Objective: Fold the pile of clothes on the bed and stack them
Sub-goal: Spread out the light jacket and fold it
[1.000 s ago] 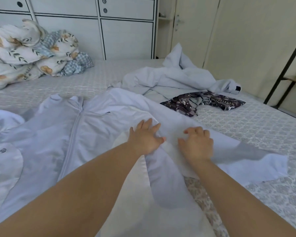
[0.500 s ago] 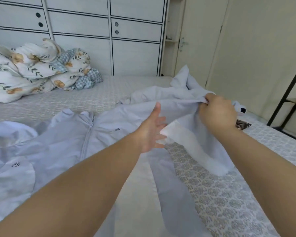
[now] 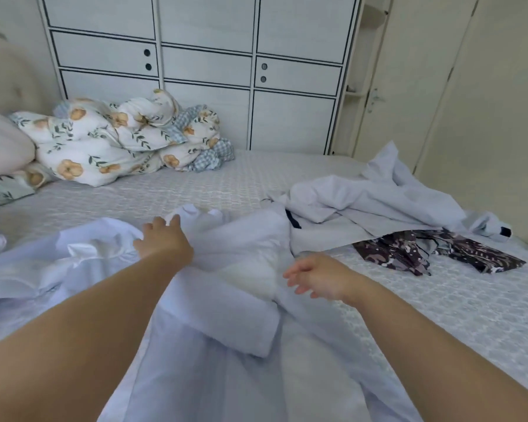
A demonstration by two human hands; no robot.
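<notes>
Wardrobe (image 3: 201, 74) of white panels with black trim behind bed (image 3: 470, 315), cream door (image 3: 387, 86) to its right. Floral duvet (image 3: 119, 141) bunched at far left by pink pillow (image 3: 3, 144). Pale garment pile (image 3: 375, 199) heaped at far right of mattress, dark patterned garment (image 3: 424, 252) spilling from under it toward near edge. Nothing across arms or hands.

Half a second ago: right hand raised, gripping a sleeve in the air; now lowered, sleeve let go and laid over the body of the jacket; left hand moved farther forward and left.

White zip jacket (image 3: 226, 300) spread over near half of bed, between and under both forearms. Left hand (image 3: 162, 239) on its far folded edge, fingers extended, pressing cloth flat. Right hand (image 3: 314, 277) just right of the folded part, fingers loose, grasping nothing
</notes>
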